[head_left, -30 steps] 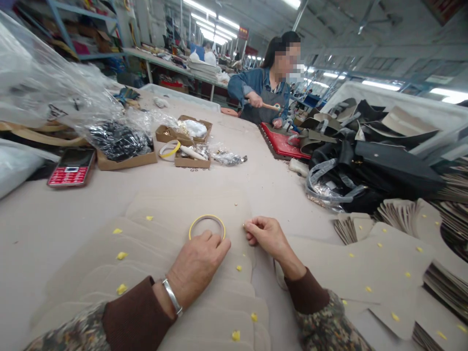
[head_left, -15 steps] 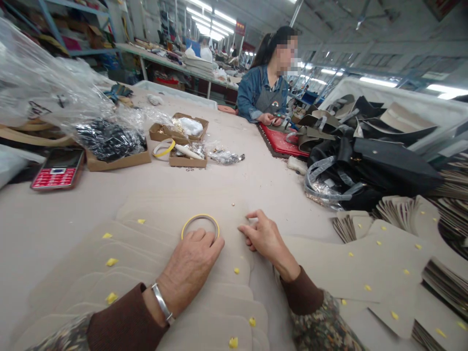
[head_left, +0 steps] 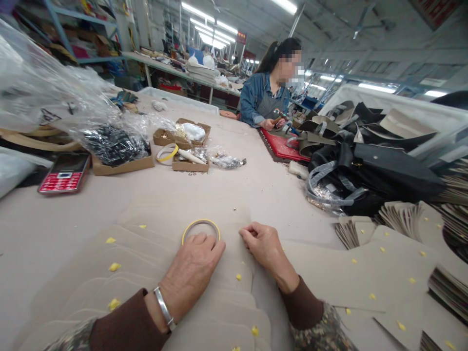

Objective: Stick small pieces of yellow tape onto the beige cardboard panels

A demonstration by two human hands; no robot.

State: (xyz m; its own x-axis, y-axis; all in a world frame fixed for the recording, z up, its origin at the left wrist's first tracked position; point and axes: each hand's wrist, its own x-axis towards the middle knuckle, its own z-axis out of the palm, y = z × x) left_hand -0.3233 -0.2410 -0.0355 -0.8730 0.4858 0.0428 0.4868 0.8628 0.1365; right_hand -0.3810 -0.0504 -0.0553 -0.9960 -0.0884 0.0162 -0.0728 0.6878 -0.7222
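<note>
Your right hand (head_left: 263, 243) is curling closed. Half a second ago its fingers were spread over the sheets, and now they are folding in. Your left hand (head_left: 192, 270) is staying where it was.

At the far left, a red phone (head_left: 65, 173) is lying flat on the table (head_left: 256, 190), beside crumpled plastic bags (head_left: 44, 92). Just right of the phone, a cardboard tray (head_left: 120, 165) is holding dark, shiny pieces. Small boxes (head_left: 190, 165) of fittings are sitting past it.

Nearer you, beige panels (head_left: 146, 253) are lying fanned out in overlapping layers, dotted with yellow stickers. Your left hand is resting palm down on them with its fingers bent. Its fingertips are touching the near rim of a yellow tape ring (head_left: 201, 225), which is lying flat on the top panel. You cannot tell whether the hand is gripping the ring or only leaning on it.

Just right of the ring, your right hand is pressing its thumb and forefinger together at the edge of the top panel. Whether anything small is sitting between them is too fine to tell.

Across the table, a co-worker (head_left: 268, 95) is working with both hands low over a red mat (head_left: 283, 144). At the right, black bags (head_left: 380, 168) are lying in a heap, with stacks of panels (head_left: 398, 217) fanning out in front of them.
</note>
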